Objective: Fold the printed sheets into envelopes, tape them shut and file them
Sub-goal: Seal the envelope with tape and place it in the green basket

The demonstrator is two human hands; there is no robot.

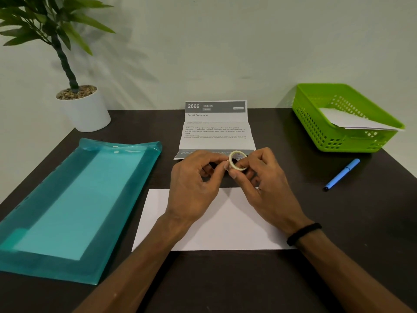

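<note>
A small roll of pale tape is held above the dark table between both hands. My right hand grips the roll with thumb and fingers. My left hand pinches at the roll's left edge with its fingertips. Under my wrists lies a folded white sheet, blank side up. Behind the hands a printed sheet headed "2666 KITCHEN" lies creased, its top part leaning on the wall. A teal plastic file folder lies at the left.
A green plastic basket at the back right holds white folded paper. A blue pen lies in front of it. A potted plant in a white pot stands at the back left, against the wall.
</note>
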